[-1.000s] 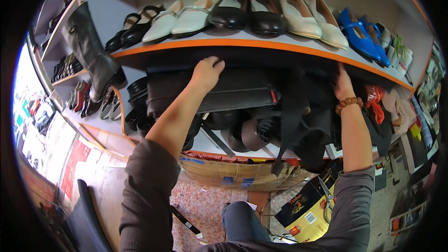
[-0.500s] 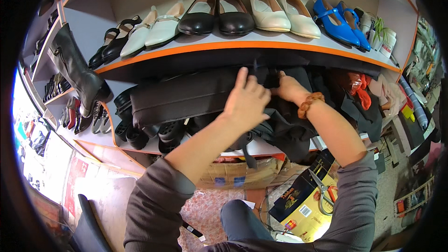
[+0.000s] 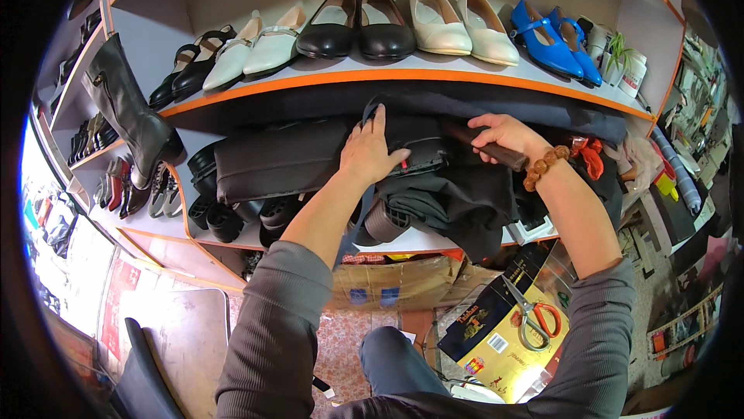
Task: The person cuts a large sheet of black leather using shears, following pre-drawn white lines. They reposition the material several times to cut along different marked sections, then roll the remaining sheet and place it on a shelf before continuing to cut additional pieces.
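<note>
Left hand (image 3: 370, 154) flat on black bag (image 3: 287, 159) (fingertips shadowed); right hand (image 3: 500, 134) half-hidden.

head cam | looks down-forward | close on shelf (image 3: 403, 74) | fisheye, single view

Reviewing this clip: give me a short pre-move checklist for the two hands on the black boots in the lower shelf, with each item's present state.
1. Left hand in contact with the black boot: ok, palm flat on it, fingertips at the strap loop.
2. Right hand has a grip: ok, fingers wrapped over a dark boot part.
3. Which boot the right hand holds: cannot tell, dark items overlap.
4. Shoes on the upper shelf away from the hands: ok, all sit above the orange edge.
5. Scissors out of the way: ok, lying on the yellow package below.
</note>
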A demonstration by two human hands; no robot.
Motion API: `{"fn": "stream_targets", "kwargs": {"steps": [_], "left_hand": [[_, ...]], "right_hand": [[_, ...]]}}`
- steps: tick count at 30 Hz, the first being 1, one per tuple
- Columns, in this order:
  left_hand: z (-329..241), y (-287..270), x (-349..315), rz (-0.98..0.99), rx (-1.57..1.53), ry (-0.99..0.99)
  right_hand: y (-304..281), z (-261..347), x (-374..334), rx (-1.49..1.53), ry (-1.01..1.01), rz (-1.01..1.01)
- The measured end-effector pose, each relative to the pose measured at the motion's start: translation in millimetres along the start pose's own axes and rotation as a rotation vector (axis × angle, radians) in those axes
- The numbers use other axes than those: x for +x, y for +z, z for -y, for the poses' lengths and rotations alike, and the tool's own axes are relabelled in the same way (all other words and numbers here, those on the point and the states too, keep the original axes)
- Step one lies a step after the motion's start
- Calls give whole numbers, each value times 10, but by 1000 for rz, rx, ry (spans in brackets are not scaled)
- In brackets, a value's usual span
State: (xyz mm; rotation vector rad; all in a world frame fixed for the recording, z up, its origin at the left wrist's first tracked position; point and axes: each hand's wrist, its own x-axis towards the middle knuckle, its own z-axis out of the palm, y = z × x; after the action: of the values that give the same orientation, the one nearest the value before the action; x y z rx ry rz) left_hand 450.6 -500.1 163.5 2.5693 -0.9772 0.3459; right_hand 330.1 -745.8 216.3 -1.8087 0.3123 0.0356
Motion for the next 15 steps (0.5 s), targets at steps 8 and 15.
{"fn": "stream_targets", "kwargs": {"steps": [8, 15], "left_hand": [[-119, 118, -1, -159, 669, 294], [318, 6, 377, -373, 502, 189]], "right_hand": [[21, 199, 55, -292, -8, 0], [49, -62, -207, -1659, -289, -216]]}}
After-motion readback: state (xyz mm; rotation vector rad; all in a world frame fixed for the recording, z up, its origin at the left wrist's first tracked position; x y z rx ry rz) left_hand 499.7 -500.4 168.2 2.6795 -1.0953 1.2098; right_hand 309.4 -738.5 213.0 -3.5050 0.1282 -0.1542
